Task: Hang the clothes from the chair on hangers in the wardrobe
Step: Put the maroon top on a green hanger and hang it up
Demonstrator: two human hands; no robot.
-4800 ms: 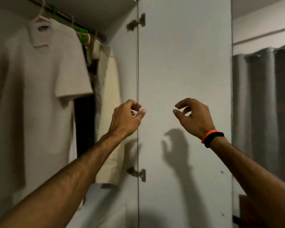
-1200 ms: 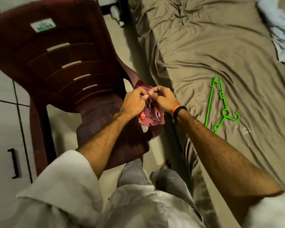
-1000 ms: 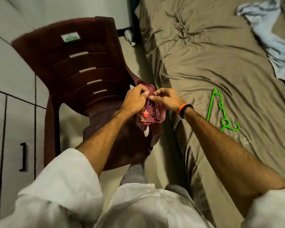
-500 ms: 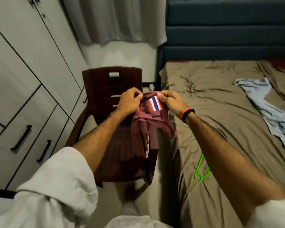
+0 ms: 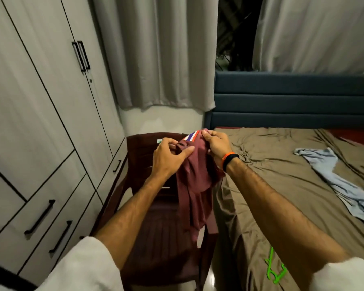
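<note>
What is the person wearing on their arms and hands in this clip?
Both forearms are bare. A loose white short sleeve covers the left upper arm, and another white sleeve the right. The right wrist carries an orange and black band. The left hand and right hand wear nothing.

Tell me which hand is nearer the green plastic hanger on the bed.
Right. The right hand pinches the maroon garment on the bed side, up and left of the green plastic hanger. The left hand grips it farther left, over the dark red plastic chair.

green hanger partly hidden; chair label covered
</note>
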